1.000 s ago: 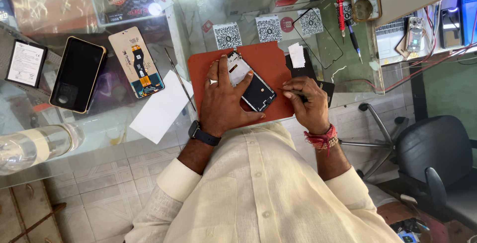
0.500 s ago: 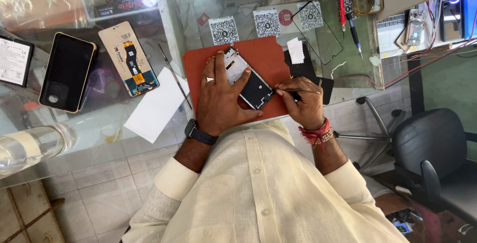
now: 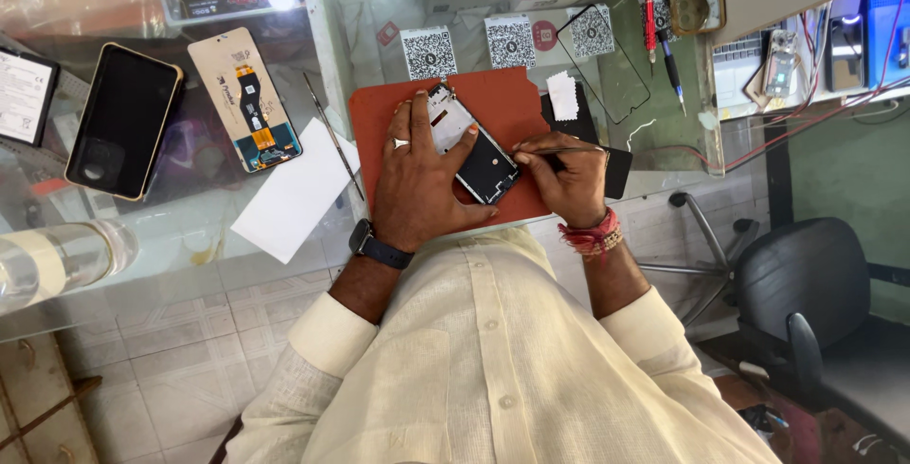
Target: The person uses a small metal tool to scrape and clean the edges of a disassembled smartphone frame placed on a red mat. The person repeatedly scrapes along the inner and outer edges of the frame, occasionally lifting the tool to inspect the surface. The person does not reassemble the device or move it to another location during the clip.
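Observation:
An opened phone frame (image 3: 479, 153) lies on a red mat (image 3: 507, 99) on the glass counter. My left hand (image 3: 417, 175), with a ring and a dark wristwatch, presses flat over the frame's left side and pins it down. My right hand (image 3: 569, 180), with red thread bands at the wrist, grips a thin metal tool (image 3: 555, 150) whose tip points left at the frame's right edge. My cream shirt fills the lower part of the view.
Left of the mat lie a white paper sheet (image 3: 289, 194), thin tweezers (image 3: 332, 132), a phone back panel with a flex cable (image 3: 246, 99), a black phone (image 3: 123, 121) and a plastic bottle (image 3: 57, 260). Code cards (image 3: 512, 42), pens (image 3: 654, 14) and a black office chair (image 3: 806, 293) are at the right.
The view has shifted slightly. My right hand has moved off the black item beside the mat and brought the thin tool to the frame's edge. My left hand stays on the frame.

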Demonstrator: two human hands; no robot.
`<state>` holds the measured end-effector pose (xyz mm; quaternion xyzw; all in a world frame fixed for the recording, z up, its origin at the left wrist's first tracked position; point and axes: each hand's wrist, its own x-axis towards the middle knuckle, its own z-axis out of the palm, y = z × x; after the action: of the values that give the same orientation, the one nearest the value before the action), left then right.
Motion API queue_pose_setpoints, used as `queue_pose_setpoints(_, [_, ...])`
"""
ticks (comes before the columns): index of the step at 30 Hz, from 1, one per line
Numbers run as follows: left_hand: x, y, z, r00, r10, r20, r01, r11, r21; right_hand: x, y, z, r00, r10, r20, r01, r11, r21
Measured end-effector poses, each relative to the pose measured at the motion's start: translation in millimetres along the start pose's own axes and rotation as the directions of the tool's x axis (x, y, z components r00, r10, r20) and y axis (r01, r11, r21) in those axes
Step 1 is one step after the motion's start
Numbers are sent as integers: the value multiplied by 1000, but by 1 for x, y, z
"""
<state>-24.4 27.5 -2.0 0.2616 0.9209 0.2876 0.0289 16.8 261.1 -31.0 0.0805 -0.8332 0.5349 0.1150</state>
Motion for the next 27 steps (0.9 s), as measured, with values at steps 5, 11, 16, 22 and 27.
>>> queue_pose_setpoints(5, [0, 0, 0, 1000, -9, -4, 9, 1000, 10, -8, 3, -5, 1000, -9, -13, 10, 999, 51])
queue_pose_setpoints(11, [-1, 1, 1, 1000, -13, -4, 13, 1000, 2, -12, -2, -9, 996, -86, 2, 86, 995, -53])
queue_pose_setpoints(16, [1, 1, 0, 1000, -4, 1, 4, 1000, -2, -5, -12, -11, 998, -49, 40, 53, 993, -107])
queue_pose_setpoints(22, [0, -1, 1, 1000, 15, -16, -15, 1000, 5, 8, -9, -2, 997, -73, 38, 78, 986, -146])
queue_pose_setpoints(27, [-1, -2, 2, 999, 23, -33, -22, 1000, 13, 5, -5, -6, 999, -23, 35, 23, 1000, 6])
